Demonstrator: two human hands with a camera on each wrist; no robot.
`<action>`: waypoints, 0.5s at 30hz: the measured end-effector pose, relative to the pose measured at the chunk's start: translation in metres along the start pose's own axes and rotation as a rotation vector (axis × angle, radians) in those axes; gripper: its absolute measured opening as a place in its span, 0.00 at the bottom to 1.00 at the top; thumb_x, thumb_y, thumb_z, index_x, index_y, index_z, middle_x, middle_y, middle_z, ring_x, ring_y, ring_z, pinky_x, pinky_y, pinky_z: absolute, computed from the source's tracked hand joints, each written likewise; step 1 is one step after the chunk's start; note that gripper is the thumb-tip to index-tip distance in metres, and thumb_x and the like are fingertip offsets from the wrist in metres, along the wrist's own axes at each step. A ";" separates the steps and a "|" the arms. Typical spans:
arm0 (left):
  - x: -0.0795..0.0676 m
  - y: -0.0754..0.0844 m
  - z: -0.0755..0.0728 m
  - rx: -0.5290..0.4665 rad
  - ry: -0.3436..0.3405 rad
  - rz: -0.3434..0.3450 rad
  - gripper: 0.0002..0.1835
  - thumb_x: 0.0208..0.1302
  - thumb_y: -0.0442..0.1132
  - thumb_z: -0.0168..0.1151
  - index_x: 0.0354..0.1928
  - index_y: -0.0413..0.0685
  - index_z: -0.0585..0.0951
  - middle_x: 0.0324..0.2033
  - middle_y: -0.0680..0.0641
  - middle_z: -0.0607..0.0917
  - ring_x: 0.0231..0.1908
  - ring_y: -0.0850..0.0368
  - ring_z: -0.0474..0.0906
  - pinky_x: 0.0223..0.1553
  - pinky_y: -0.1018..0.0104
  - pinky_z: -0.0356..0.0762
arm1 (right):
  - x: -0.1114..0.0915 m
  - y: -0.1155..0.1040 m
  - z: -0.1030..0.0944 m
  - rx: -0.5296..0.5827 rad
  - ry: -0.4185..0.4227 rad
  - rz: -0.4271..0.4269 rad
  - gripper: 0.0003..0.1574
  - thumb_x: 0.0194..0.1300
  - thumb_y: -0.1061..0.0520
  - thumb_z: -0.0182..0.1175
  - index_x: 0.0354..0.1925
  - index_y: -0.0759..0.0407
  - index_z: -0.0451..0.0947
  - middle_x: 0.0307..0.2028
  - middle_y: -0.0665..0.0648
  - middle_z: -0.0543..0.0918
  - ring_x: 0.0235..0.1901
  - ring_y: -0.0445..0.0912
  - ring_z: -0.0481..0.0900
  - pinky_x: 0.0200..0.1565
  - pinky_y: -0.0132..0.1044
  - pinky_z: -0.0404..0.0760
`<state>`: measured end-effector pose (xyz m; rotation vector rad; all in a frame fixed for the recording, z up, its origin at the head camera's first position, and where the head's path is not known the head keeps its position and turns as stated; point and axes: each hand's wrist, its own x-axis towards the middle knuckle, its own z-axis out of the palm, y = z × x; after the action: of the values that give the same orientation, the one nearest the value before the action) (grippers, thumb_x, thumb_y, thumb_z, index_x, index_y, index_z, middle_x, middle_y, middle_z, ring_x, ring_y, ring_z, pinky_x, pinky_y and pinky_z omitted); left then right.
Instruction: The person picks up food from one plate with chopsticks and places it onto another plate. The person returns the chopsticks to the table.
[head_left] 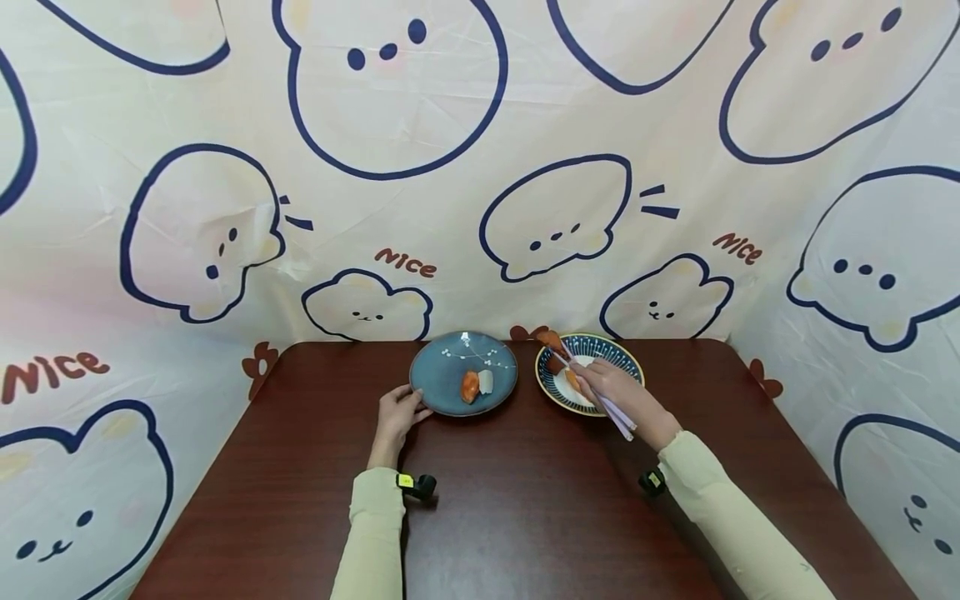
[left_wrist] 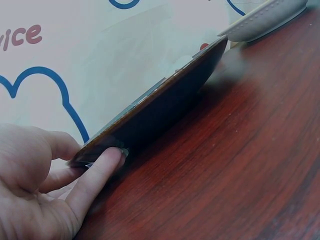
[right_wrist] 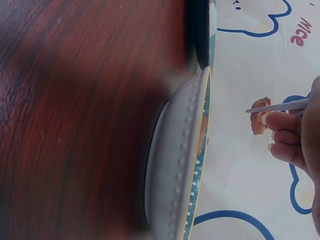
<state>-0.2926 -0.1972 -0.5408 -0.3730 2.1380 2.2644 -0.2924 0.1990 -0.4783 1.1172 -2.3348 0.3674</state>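
Observation:
My left hand [head_left: 397,417] grips the near-left rim of a round blue plate [head_left: 442,387] with a white blossom pattern. In the left wrist view, fingers [left_wrist: 97,175] reach under the plate's edge. On that plate lie an orange-brown food piece [head_left: 469,387] and a whitish piece [head_left: 486,382], side by side. My right hand [head_left: 622,396] holds light purple chopsticks [head_left: 619,419] above a patterned dish [head_left: 628,357]. A glossy brown food piece [right_wrist: 257,125] is between the chopstick tips, raised above the dish rim. More food [head_left: 557,363] lies in the dish, partly hidden by the hand.
Both dishes stand at the far edge of the dark brown table [head_left: 510,500], the patterned one right of the blue plate. A cartoon-printed cloth [head_left: 450,217] hangs right behind them and at both sides. Each wrist wears a small black camera [head_left: 424,487].

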 end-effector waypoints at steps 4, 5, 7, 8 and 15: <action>-0.001 0.001 0.000 -0.012 0.002 -0.009 0.25 0.78 0.33 0.53 0.71 0.28 0.67 0.56 0.27 0.78 0.39 0.55 0.84 0.38 0.70 0.88 | 0.001 -0.003 0.002 0.011 -0.011 0.021 0.19 0.67 0.67 0.61 0.54 0.72 0.82 0.36 0.61 0.88 0.35 0.51 0.82 0.37 0.43 0.86; -0.001 0.001 0.000 -0.015 0.004 -0.011 0.25 0.78 0.33 0.54 0.71 0.28 0.67 0.56 0.27 0.77 0.39 0.55 0.84 0.38 0.70 0.88 | 0.002 -0.004 0.003 0.015 -0.006 0.020 0.18 0.67 0.66 0.61 0.54 0.72 0.82 0.36 0.61 0.89 0.34 0.50 0.82 0.37 0.43 0.87; 0.000 0.001 0.000 -0.019 0.007 -0.011 0.24 0.77 0.33 0.54 0.70 0.28 0.67 0.55 0.28 0.78 0.38 0.56 0.84 0.38 0.70 0.88 | 0.003 -0.005 0.005 0.014 0.013 0.005 0.18 0.66 0.66 0.61 0.53 0.72 0.83 0.35 0.60 0.89 0.34 0.50 0.81 0.37 0.42 0.87; 0.000 0.000 0.000 -0.020 0.007 -0.012 0.24 0.77 0.32 0.54 0.70 0.28 0.67 0.55 0.28 0.78 0.38 0.56 0.84 0.38 0.70 0.88 | 0.004 -0.006 0.007 0.018 0.025 -0.006 0.18 0.65 0.67 0.62 0.53 0.73 0.83 0.35 0.60 0.89 0.34 0.50 0.81 0.37 0.42 0.87; 0.000 0.000 0.000 -0.020 0.006 -0.004 0.24 0.77 0.32 0.54 0.70 0.27 0.68 0.55 0.28 0.78 0.37 0.57 0.84 0.38 0.69 0.89 | 0.008 -0.012 0.009 0.032 0.031 -0.032 0.20 0.64 0.68 0.62 0.54 0.74 0.82 0.34 0.59 0.88 0.33 0.49 0.80 0.37 0.42 0.86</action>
<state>-0.2925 -0.1976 -0.5411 -0.3845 2.1172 2.2865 -0.2906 0.1826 -0.4807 1.1544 -2.2893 0.4093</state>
